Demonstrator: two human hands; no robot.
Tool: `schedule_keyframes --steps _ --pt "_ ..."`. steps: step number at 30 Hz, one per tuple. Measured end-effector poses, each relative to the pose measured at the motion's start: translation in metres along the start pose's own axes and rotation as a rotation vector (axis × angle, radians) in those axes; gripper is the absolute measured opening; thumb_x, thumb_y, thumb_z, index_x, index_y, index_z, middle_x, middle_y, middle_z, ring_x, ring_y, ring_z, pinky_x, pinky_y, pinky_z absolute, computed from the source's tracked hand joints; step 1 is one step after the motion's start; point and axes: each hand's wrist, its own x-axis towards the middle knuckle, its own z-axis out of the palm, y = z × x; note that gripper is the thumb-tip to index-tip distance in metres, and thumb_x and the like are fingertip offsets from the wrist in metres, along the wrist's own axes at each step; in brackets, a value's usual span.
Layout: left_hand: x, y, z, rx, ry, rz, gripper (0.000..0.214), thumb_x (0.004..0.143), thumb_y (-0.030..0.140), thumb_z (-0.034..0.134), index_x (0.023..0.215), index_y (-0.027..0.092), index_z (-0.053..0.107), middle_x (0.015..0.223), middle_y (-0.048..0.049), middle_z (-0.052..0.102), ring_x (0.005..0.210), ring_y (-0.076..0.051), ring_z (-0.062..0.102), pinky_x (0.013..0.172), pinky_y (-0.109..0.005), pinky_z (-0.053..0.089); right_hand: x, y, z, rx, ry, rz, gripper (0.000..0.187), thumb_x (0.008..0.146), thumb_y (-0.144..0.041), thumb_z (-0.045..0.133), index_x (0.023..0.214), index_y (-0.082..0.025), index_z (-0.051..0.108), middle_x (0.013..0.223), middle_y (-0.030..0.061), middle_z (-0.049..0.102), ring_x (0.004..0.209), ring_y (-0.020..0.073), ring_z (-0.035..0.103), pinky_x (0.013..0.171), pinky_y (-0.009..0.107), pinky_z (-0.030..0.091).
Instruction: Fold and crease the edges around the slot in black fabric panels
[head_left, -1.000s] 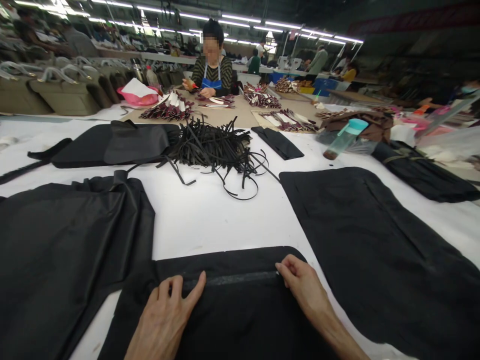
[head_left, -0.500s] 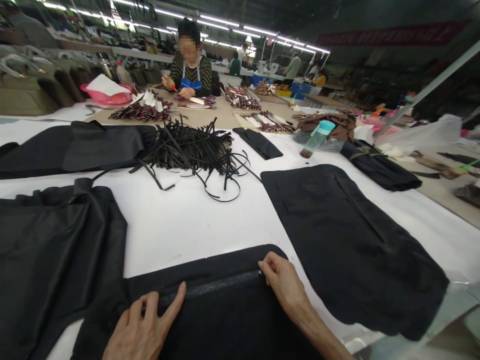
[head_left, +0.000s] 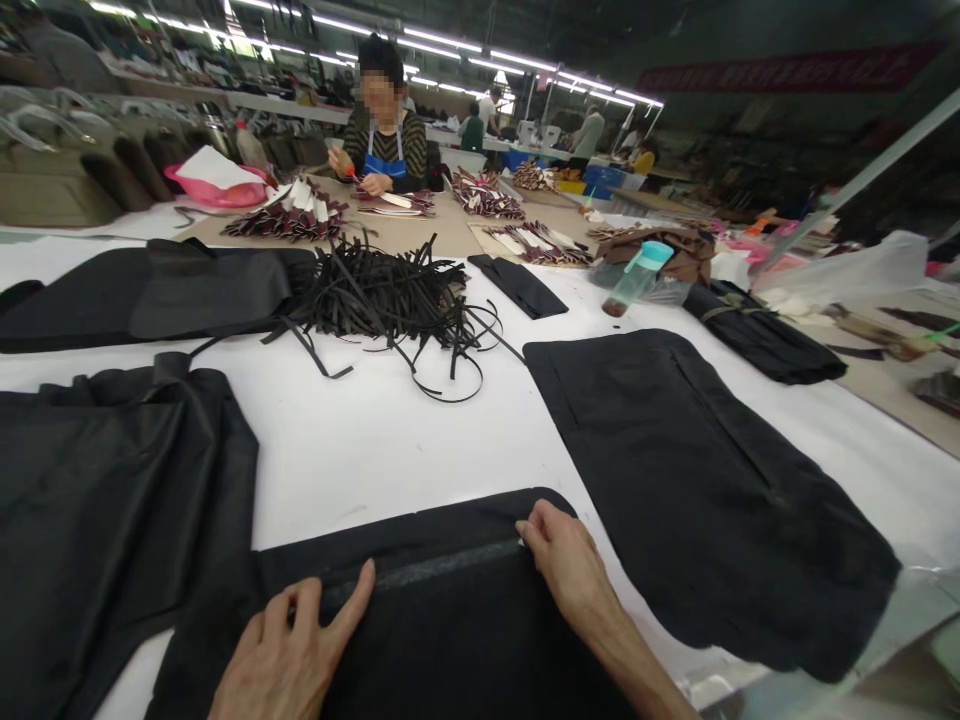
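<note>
A black fabric panel (head_left: pixel 450 630) lies on the white table (head_left: pixel 390 440) right in front of me, with a grey strip (head_left: pixel 442 568) running across its upper part. My left hand (head_left: pixel 289 655) rests flat on the panel, fingers stretched out, its thumb on the left end of the strip. At the strip's right end my right hand (head_left: pixel 566 565) has its fingers curled down and pressed together on the cloth. What they pinch, if anything, is hidden.
Black fabric is piled at the left (head_left: pixel 112 500), and a large black panel (head_left: pixel 697 480) lies at the right. A tangle of black strips (head_left: pixel 390 295) sits mid-table beside a folded black piece (head_left: pixel 517 285) and a teal-capped bottle (head_left: pixel 634 275). A person (head_left: pixel 382 130) works at the far table.
My view has swung to the right since a second ago, so the panel and both hands sit further left in frame. The hands keep their places on the strip.
</note>
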Motion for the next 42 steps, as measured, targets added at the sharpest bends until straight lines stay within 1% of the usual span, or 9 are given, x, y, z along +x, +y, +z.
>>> schedule_keyframes --steps 8,11,14,18,21,28,33,38,42 --pt "-0.003 0.001 0.002 -0.024 0.006 -0.005 0.073 0.072 -0.007 0.045 0.131 0.034 0.042 0.091 -0.0100 0.061 0.074 -0.023 0.059 0.067 -0.035 0.047 0.004 0.002 -0.008 -0.106 0.013 0.020 0.028 0.084 -0.033 0.051 0.061 -0.022 0.042 0.057 -0.0017 0.054 0.058 0.0164 0.052 0.053 0.027 0.025" --pt "-0.002 0.003 0.002 -0.034 -0.015 -0.003 0.071 0.073 -0.003 0.044 0.134 0.034 0.038 0.091 -0.0111 0.060 0.074 -0.024 0.059 0.066 -0.037 0.046 -0.001 0.006 -0.005 -0.229 0.103 -0.015 0.019 0.087 -0.032 0.049 0.072 -0.022 0.049 0.063 0.0000 0.057 0.059 0.0187 0.054 0.052 0.028 0.027" --pt "0.000 0.005 0.003 -0.048 -0.063 -0.021 0.071 0.074 -0.001 0.042 0.135 0.035 0.035 0.092 -0.0117 0.060 0.075 -0.025 0.059 0.066 -0.039 0.046 -0.012 0.004 0.005 -0.299 0.263 -0.267 0.010 0.088 -0.019 0.046 0.086 -0.021 0.056 0.082 0.0036 0.061 0.067 0.0193 0.056 0.056 0.029 0.034" --pt "0.001 0.005 -0.002 -0.074 -0.099 -0.040 0.069 0.076 -0.001 0.039 0.135 0.035 0.035 0.092 -0.0119 0.060 0.079 -0.027 0.059 0.069 -0.039 0.046 -0.030 -0.011 0.026 -0.273 0.357 -0.720 0.035 0.080 -0.002 0.048 0.107 -0.022 0.058 0.103 0.0052 0.060 0.086 0.0202 0.055 0.075 0.032 0.041" --pt "0.000 0.001 -0.007 -0.123 -0.112 -0.051 0.072 0.075 -0.003 0.037 0.135 0.036 0.035 0.095 -0.0105 0.061 0.082 -0.026 0.059 0.071 -0.040 0.047 -0.034 -0.017 0.038 -0.284 0.370 -0.866 0.042 0.076 -0.001 0.051 0.114 -0.020 0.057 0.106 0.0053 0.061 0.093 0.0212 0.053 0.082 0.032 0.042" --pt "-0.013 -0.015 0.010 -0.236 -0.134 -0.048 0.069 0.071 -0.010 0.033 0.130 0.024 0.047 0.114 -0.0092 0.062 0.100 -0.024 0.058 0.086 -0.037 0.049 -0.028 -0.018 0.042 -0.364 0.394 -0.875 0.039 0.071 -0.002 0.056 0.107 -0.013 0.062 0.094 0.0069 0.063 0.085 0.0213 0.055 0.083 0.036 0.044" --pt "-0.015 -0.023 0.012 -0.277 -0.142 -0.159 0.053 0.073 -0.006 0.035 0.117 0.013 0.059 0.128 -0.0121 0.055 0.113 -0.028 0.052 0.097 -0.040 0.043 -0.037 -0.034 0.038 -0.489 0.390 -0.816 0.045 0.071 0.000 0.053 0.112 -0.015 0.062 0.090 0.0080 0.064 0.084 0.0229 0.057 0.090 0.043 0.042" --pt "0.009 0.003 -0.014 -0.487 -0.044 0.032 0.059 0.074 -0.005 0.036 0.129 0.015 0.047 0.128 -0.0097 0.055 0.116 -0.024 0.049 0.101 -0.039 0.039 -0.047 -0.047 0.042 -0.645 0.350 -0.769 0.059 0.072 -0.002 0.053 0.125 -0.028 0.053 0.104 0.0092 0.063 0.089 0.0277 0.059 0.086 0.048 0.044" --pt "0.026 0.027 -0.016 -0.576 -0.038 0.113 0.059 0.081 0.002 0.037 0.136 0.023 0.035 0.129 -0.0106 0.053 0.115 -0.025 0.050 0.097 -0.042 0.041 -0.047 -0.044 0.052 -0.659 0.376 -0.785 0.058 0.072 -0.003 0.054 0.124 -0.027 0.053 0.112 0.0092 0.061 0.092 0.0299 0.059 0.085 0.050 0.044"
